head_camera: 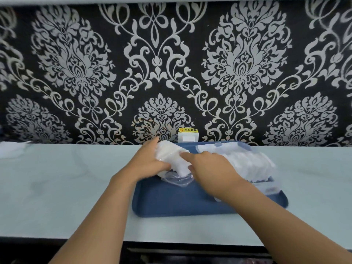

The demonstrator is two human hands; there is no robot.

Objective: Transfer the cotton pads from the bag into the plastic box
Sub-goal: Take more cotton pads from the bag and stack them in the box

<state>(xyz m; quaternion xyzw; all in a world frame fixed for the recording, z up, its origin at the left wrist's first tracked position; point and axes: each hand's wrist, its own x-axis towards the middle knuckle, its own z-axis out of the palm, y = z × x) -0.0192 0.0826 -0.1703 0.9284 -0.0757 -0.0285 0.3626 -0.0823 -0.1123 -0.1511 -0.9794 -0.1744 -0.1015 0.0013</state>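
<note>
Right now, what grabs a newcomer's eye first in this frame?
The black wallpaper with silver damask fills the upper half. Below it, on the pale counter, a blue tray sits at centre. Over it the left hand grips a clear bag of cotton pads while the right hand reaches in beside the packed plastic box.

One text can be read: a small yellow label (188, 130) with the black characters "小心触电" and a small orange symbol at its left end. It sits on top of a white wall socket (188, 137) at the far edge of the worktop (57, 187).
</note>
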